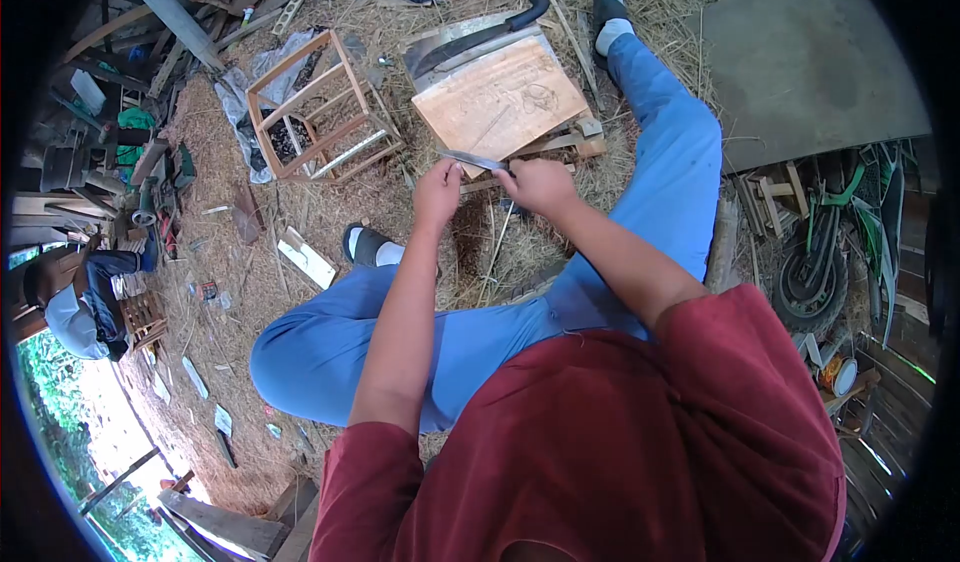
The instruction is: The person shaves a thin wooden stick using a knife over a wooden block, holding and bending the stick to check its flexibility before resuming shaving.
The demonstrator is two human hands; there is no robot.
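Observation:
My right hand [541,186] is closed round the handle of a small knife [474,159], whose blade points left. At the blade's other end, my left hand [438,190] is closed, its thumb and fingers pinched by the tip; a thin strip may be between them, too small to tell. Just beyond both hands lies a light wooden board [505,97] with a drawn mark on it. A machete [480,37] with a black handle rests behind the board. Left of the board stands a small wooden frame [318,112].
Scrap wood [306,258] lies on the straw-covered ground. A large flat sheet [810,62] is at the upper right, above a wheel [808,282]. Another person [75,302] sits at the far left. My legs spread around the work area.

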